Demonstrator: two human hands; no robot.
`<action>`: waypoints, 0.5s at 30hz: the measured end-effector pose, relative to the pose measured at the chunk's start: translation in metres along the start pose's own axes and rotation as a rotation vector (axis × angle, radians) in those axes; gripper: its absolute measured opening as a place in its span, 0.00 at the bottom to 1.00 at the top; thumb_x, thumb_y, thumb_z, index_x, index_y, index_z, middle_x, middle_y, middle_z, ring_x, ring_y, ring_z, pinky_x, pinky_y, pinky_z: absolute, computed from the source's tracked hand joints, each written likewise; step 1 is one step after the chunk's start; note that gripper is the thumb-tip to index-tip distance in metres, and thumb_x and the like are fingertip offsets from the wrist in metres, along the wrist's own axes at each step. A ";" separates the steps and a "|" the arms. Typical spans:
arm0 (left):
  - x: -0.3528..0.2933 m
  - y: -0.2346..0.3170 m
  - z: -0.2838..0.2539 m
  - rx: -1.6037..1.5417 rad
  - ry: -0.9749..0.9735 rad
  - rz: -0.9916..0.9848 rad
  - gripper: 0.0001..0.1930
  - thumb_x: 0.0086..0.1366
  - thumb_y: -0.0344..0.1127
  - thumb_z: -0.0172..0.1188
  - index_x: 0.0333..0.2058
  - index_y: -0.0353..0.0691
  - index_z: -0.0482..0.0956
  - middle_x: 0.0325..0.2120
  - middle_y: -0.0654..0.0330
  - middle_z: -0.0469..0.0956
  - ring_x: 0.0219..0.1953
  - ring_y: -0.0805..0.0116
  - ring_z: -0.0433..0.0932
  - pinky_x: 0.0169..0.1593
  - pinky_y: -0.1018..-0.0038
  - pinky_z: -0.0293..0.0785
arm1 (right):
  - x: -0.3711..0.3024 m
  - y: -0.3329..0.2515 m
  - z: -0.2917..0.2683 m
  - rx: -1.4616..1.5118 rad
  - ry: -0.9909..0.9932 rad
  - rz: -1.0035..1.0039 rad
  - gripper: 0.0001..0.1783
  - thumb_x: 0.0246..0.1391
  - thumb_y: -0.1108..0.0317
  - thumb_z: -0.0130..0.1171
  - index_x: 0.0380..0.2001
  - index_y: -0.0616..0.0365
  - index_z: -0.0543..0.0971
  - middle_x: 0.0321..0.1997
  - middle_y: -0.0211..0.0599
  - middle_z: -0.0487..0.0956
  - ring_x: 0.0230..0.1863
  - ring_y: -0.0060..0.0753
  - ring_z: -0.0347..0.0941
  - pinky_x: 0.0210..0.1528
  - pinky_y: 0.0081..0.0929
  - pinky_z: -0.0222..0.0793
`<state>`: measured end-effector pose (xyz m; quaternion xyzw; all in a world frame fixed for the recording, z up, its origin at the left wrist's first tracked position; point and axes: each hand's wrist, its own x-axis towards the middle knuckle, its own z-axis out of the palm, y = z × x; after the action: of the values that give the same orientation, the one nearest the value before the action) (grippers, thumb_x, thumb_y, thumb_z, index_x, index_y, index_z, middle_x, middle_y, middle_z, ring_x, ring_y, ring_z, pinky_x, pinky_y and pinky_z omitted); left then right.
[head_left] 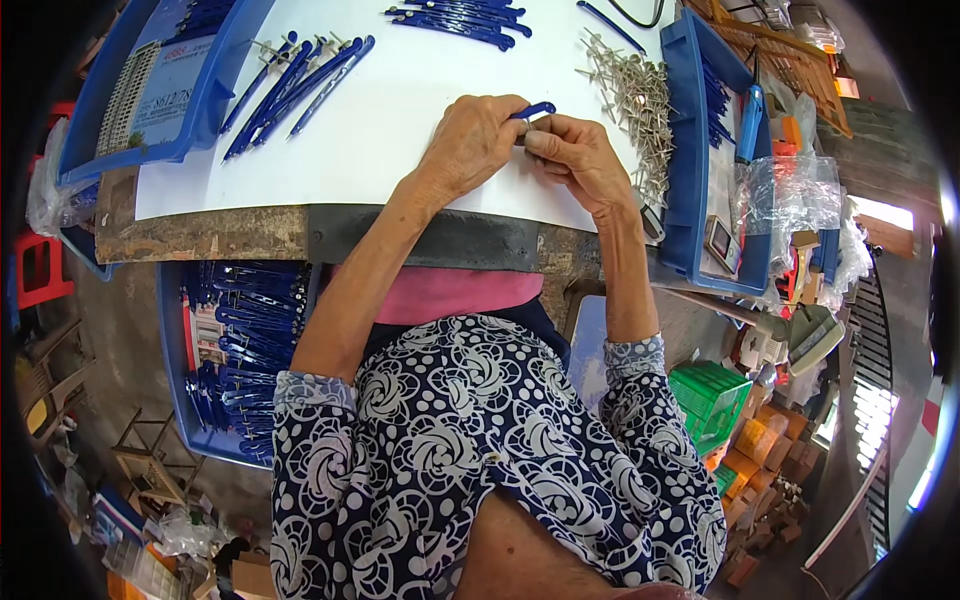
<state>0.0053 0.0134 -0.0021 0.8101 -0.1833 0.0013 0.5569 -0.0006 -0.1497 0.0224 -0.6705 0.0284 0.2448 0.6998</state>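
My left hand (pixel 470 140) is closed on a slim blue plastic piece (pixel 540 109), whose rounded, bent end sticks out past the fingertips. Close against it, my right hand (pixel 584 158) is closed in a pinch at the same spot. A small metallic glint shows between the two hands, but what the right fingers hold is mostly hidden. To the right lies a heap of T-shaped metal pins (pixel 640 105). Several blue pieces with metal pins fitted (pixel 300 90) rest at the left, and a bundle of blue pieces (pixel 460 20) lies at the far side.
White sheeting (pixel 400 80) covers the worktable. Blue trays stand on it at the left (pixel 196 145) and right (pixel 682 150); the right one holds blue pieces and a blue-handled tool (pixel 752 120). Below the table edge, another blue tray (pixel 178 370) is full of blue pieces. A green crate (pixel 710 400) sits lower right.
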 end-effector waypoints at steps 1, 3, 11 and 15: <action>0.000 0.000 0.000 -0.003 -0.002 -0.012 0.10 0.55 0.30 0.49 0.34 0.32 0.75 0.18 0.53 0.74 0.19 0.67 0.71 0.28 0.74 0.67 | 0.000 0.000 0.002 0.000 0.001 0.000 0.09 0.46 0.69 0.60 0.27 0.65 0.75 0.17 0.27 0.69 0.16 0.14 0.57 0.15 0.14 0.48; 0.000 -0.002 0.001 -0.014 0.009 -0.005 0.10 0.55 0.30 0.49 0.34 0.32 0.75 0.18 0.53 0.74 0.19 0.67 0.71 0.28 0.74 0.67 | 0.000 0.000 0.009 -0.153 0.109 -0.001 0.10 0.46 0.69 0.59 0.28 0.66 0.75 0.17 0.26 0.68 0.16 0.14 0.56 0.15 0.14 0.48; 0.000 -0.001 0.001 -0.029 0.003 -0.001 0.10 0.55 0.30 0.49 0.34 0.32 0.75 0.18 0.53 0.74 0.19 0.68 0.71 0.28 0.74 0.67 | -0.002 0.001 -0.002 0.128 -0.027 0.002 0.08 0.49 0.72 0.56 0.30 0.67 0.75 0.20 0.25 0.68 0.16 0.12 0.54 0.16 0.10 0.48; 0.000 0.001 0.000 -0.016 0.009 -0.021 0.10 0.55 0.30 0.50 0.33 0.32 0.75 0.17 0.54 0.74 0.19 0.69 0.70 0.27 0.75 0.67 | -0.001 -0.001 -0.001 0.064 0.029 0.004 0.09 0.46 0.71 0.59 0.29 0.66 0.76 0.17 0.25 0.68 0.14 0.13 0.55 0.15 0.12 0.46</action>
<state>0.0053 0.0134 -0.0009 0.8075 -0.1722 -0.0022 0.5641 -0.0004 -0.1507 0.0235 -0.6511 0.0476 0.2354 0.7200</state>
